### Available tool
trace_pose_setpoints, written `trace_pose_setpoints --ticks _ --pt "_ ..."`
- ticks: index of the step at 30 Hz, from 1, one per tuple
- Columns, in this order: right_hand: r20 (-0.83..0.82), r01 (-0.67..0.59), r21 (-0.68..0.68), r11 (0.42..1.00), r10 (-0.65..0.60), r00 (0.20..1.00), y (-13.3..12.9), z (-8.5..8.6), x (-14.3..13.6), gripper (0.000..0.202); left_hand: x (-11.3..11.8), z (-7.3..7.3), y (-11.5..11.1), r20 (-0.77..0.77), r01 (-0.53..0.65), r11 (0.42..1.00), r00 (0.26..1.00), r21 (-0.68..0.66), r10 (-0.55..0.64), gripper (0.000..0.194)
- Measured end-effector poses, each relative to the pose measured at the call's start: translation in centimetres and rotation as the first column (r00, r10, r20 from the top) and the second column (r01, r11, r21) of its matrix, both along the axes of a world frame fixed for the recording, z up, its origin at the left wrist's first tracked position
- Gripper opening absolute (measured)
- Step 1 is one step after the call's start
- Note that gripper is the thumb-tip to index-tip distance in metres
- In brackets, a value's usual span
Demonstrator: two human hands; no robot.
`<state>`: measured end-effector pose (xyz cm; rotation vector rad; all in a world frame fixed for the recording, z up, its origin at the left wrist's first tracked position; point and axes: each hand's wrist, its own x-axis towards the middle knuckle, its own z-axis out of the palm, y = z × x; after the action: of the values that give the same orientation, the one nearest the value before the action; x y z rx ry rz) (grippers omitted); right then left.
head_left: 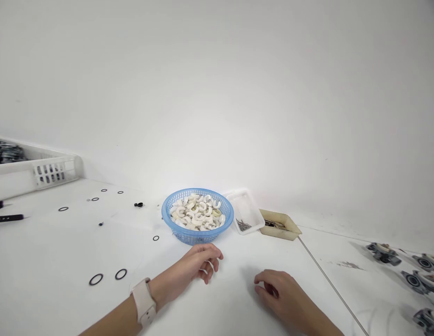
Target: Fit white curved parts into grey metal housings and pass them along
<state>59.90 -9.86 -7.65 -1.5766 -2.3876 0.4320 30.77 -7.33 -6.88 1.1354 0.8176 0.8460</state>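
Observation:
My left hand (199, 263), with a pale watch on its wrist, hovers just in front of a blue basket (228, 227). Its fingers are apart and loosely curled, with nothing in them. White curved pieces (197, 212) fill the basket. To the right, my right hand (278, 294) is over the white table (234, 298), its fingers bent and apart from the thumb, holding nothing. Behind the hands, a white tray (245, 207) with thin metal pins (243, 225) stands against the basket. Beside that tray is a yellowish tray (288, 233) with slender dark items.
Black rings (96, 279) and small black parts (138, 205) lie at the left. A white crate (56, 172) of dark parts stands at the far left, near two dark-handled tools (9, 218). A thin rod (332, 284) and metal parts (383, 253) are at the right.

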Motion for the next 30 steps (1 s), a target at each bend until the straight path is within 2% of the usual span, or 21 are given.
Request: trace_pose_setpoints --ticks 4,9,16,25,30 --pt "-0.022 0.026 0.001 1.000 -0.026 0.999 0.1 0.2 0.3 0.030 0.1 -0.4 0.3 -0.009 -0.043 0.999 0.999 0.012 0.043 0.027" --pt "-0.026 0.054 -0.010 0.999 -0.054 0.998 0.3 0.1 0.4 0.031 -0.2 -0.3 0.2 0.009 -0.102 0.994 0.995 0.031 0.102 0.020" --pt "-0.005 0.004 -0.022 1.000 -0.004 1.000 0.5 -0.9 0.0 0.028 -0.2 -0.3 0.1 0.041 -0.073 0.997 0.996 -0.002 0.073 0.027" --pt "-0.027 0.041 -0.008 0.999 -0.042 0.999 0.3 -0.1 0.4 0.029 -0.3 0.5 -0.1 0.041 -0.114 0.993 0.993 0.038 0.112 0.024" --pt "-0.028 0.031 -0.010 0.999 -0.031 0.999 0.5 -0.5 0.5 0.028 -0.3 0.4 0.0 0.064 -0.096 0.995 0.994 0.025 0.094 0.025"
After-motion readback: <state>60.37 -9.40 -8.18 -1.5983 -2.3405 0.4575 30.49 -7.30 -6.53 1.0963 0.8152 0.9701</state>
